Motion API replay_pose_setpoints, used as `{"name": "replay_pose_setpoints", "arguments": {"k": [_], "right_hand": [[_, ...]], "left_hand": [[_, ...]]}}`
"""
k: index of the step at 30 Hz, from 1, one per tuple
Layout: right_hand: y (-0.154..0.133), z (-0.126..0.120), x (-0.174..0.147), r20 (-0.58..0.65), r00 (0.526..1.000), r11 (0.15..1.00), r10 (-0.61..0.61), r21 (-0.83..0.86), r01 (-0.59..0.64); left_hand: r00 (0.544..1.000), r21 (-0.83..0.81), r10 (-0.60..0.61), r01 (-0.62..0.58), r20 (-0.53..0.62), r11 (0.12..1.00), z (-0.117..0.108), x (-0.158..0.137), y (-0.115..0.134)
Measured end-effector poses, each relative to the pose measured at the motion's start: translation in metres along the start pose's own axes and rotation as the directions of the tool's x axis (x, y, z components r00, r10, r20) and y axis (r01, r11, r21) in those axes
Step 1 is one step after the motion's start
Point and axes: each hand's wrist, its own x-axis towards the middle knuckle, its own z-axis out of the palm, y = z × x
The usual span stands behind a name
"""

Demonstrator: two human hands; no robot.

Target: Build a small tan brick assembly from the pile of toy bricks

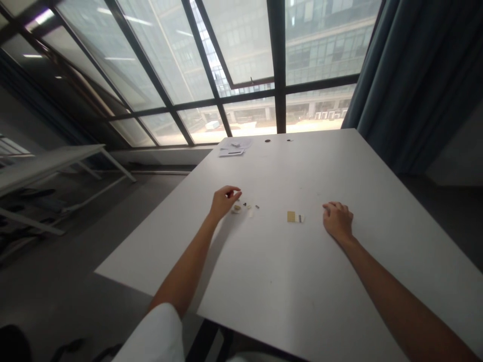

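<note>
My left hand [225,201] hovers over a small group of parts on the white table [279,271], its thumb and forefinger tips brought together in a pinch. Anything between them is too small to make out. Under and beside it lie small yellowish pieces [236,207], a tiny black piece [245,204] and a small grey piece [257,206]. My right hand [338,220] rests on the tabletop with its fingers curled in, so the inside of the hand is hidden. Between the hands, nearer the right, lies a small flat tan block [291,216] joined to or touching a white piece with dark marks [299,218].
Papers [232,147] with small items on top lie at the table's far left corner. A dark round spot [267,141] and a small dark object [289,140] are by the far edge. Windows rise behind; a blue curtain [407,85] hangs right, another table [49,163] stands left.
</note>
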Motion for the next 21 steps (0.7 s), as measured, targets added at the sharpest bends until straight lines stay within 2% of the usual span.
{"name": "replay_pose_setpoints", "arguments": {"k": [2, 6, 8, 13, 21], "right_hand": [[0.001, 0.001, 0.0, -0.001, 1.0, 1.0, -0.001, 0.0, 0.001], [0.002, 0.003, -0.001, -0.003, 1.0, 1.0, -0.005, 0.004, 0.005], [0.003, 0.003, -0.001, -0.005, 1.0, 1.0, -0.004, 0.005, 0.005], [0.003, 0.002, 0.0, 0.006, 1.0, 1.0, -0.007, -0.002, 0.007], [0.0, -0.001, -0.001, -0.008, 1.0, 1.0, -0.01, 0.008, 0.01]], "left_hand": [[0.998, 0.138, -0.053, 0.054, -0.014, 0.989, -0.016, 0.005, -0.033], [0.973, 0.414, -0.216, 0.163, 0.086, 0.896, -0.032, 0.002, -0.086], [0.961, 0.452, -0.252, 0.176, 0.112, 0.874, -0.034, -0.002, -0.103], [0.944, 0.481, -0.29, 0.184, 0.155, 0.857, -0.031, -0.008, -0.121], [0.931, 0.509, -0.308, 0.172, 0.195, 0.843, -0.027, -0.006, -0.126]]}}
